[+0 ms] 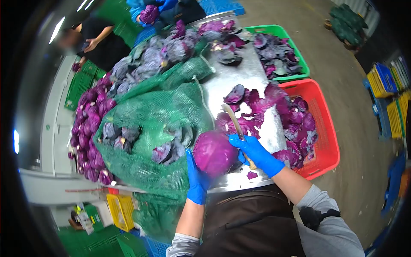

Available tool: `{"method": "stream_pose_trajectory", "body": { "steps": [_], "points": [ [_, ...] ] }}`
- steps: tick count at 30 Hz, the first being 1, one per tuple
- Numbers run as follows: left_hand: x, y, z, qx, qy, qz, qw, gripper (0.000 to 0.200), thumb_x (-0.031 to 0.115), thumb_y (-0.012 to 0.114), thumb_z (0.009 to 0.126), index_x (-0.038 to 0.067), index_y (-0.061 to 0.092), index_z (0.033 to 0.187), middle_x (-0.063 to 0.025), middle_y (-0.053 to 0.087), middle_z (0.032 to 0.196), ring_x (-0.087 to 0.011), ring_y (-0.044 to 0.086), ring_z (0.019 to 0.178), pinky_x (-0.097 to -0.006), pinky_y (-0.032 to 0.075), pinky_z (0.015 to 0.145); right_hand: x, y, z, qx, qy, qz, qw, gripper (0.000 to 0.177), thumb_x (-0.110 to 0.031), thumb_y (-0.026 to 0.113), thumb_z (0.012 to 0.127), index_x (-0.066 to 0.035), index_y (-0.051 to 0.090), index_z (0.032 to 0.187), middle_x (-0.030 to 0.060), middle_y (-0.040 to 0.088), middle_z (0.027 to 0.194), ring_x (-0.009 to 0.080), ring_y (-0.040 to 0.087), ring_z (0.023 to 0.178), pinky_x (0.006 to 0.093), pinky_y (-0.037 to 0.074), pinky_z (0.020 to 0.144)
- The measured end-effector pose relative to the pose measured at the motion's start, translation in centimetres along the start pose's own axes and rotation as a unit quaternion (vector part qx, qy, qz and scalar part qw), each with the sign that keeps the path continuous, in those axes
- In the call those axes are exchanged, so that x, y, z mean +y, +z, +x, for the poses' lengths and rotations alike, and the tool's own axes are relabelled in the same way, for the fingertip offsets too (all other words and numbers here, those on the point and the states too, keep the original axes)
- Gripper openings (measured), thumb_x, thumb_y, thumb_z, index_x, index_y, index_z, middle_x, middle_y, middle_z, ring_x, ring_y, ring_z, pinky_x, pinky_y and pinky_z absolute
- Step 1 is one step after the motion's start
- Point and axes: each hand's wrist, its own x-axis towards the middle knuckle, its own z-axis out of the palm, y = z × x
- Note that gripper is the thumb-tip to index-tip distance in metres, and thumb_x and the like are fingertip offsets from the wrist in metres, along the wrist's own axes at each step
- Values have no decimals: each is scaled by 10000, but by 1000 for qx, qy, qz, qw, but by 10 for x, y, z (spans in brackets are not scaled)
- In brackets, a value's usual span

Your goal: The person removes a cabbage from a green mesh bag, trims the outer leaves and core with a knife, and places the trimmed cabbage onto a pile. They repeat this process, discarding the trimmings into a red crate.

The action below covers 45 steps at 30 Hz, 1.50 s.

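Note:
A round purple cabbage (215, 154) is held at the near edge of the metal table (233, 77). My left hand (198, 177), in a blue glove, supports it from the left and below. Closed around the handle of a curved knife (233, 120) is my right hand (257, 154), also gloved, beside the cabbage's right side; the blade points up and away. Loose purple leaves (252, 105) lie beyond the knife. Left of the cabbage, a green mesh bag (171, 107) spreads over the table with some dark cabbages (122, 137) in it.
A red crate (327, 141) of leaves stands at the right, a green crate (299, 60) behind it. Purple cabbages (90, 124) are piled at the left. One person (98, 43) stands far left; another person's gloved hands hold a cabbage (149, 14) at the top.

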Motion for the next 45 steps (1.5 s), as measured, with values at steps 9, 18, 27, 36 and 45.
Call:
{"method": "stream_pose_trajectory", "body": {
  "steps": [9, 18, 27, 36, 45],
  "points": [
    [2, -100, 2, 40, 190, -60, 979, 450, 386, 400, 932, 141, 445, 1307, -101, 457, 1343, -305, 471, 1188, -505, 410, 981, 77, -7, 75, 49, 90, 19, 995, 268, -316, 566, 878, -109, 609, 1042, 35, 653, 836, 72, 475, 489, 205, 353, 405],
    [152, -150, -14, -51, 182, -337, 922, 664, 606, 417, 853, 153, 426, 1339, -128, 437, 1362, -334, 426, 1235, -535, 354, 1024, 83, -131, 104, 333, -24, 27, 942, 268, -381, 582, 853, -129, 634, 777, 1, 598, 608, 113, 444, 378, 253, 356, 335],
    [356, -327, -53, 150, 404, -238, 870, 747, 663, 475, 787, 199, 378, 1365, -108, 417, 1382, -387, 382, 1272, -641, 312, 992, 94, -32, 76, 506, -226, 7, 832, 136, -252, 565, 890, -157, 640, 952, -47, 463, 558, 58, 396, 381, 240, 315, 323],
    [516, -529, -42, 225, 431, -199, 851, 767, 655, 500, 771, 216, 363, 1385, -93, 392, 1409, -362, 379, 1271, -642, 309, 983, 145, 36, 127, 533, -168, -64, 827, 164, -276, 602, 872, -118, 571, 838, -29, 467, 540, 84, 344, 329, 250, 244, 289],
    [598, -578, -15, 294, 515, -250, 766, 707, 525, 554, 803, 175, 359, 1386, -85, 345, 1440, -358, 354, 1297, -627, 306, 995, 166, -53, 142, 519, 32, -433, 736, 448, -287, 476, 915, 103, 559, 1121, 202, 636, 1071, 312, 596, 881, 398, 446, 792]
  ]
}}
